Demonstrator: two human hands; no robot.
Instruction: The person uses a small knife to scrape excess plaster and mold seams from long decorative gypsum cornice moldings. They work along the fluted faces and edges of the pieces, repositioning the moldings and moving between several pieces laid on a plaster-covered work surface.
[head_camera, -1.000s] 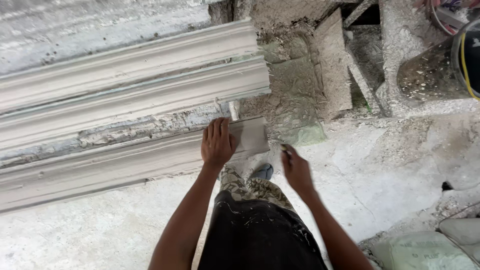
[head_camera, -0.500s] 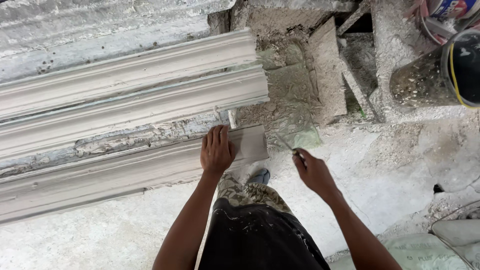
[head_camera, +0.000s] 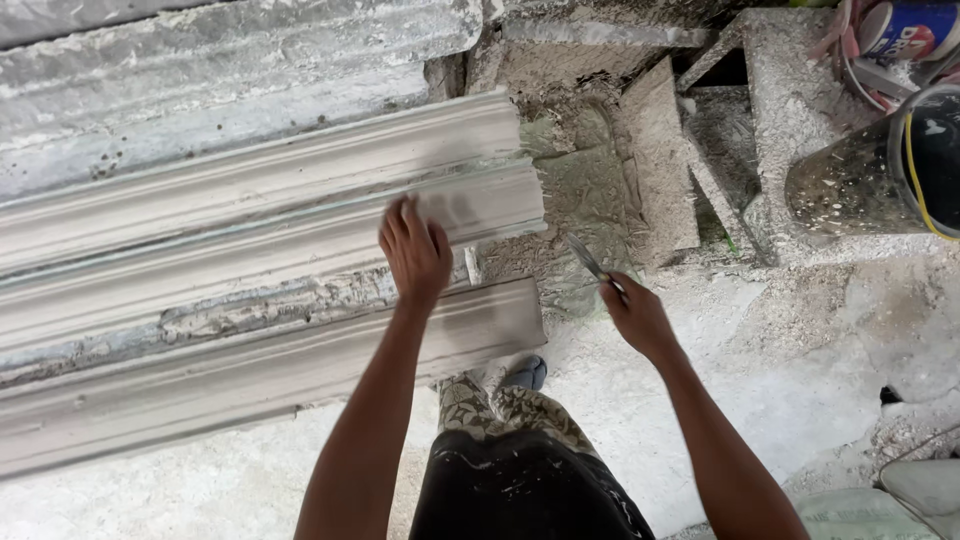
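While my left hand (head_camera: 415, 250) lies flat and open on the upper plaster moulding (head_camera: 300, 200), right-hand grip (head_camera: 635, 318) closed on a thin metal blade (head_camera: 588, 262) held just off its end, its face looks smooth, crust remaining between mouldings.

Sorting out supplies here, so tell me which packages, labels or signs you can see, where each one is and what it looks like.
Can: top right corner, round, blue label with white and red print, partly cut off.
Drum: right edge below the can, dark, plaster-speckled, yellow line on it; no label visible.
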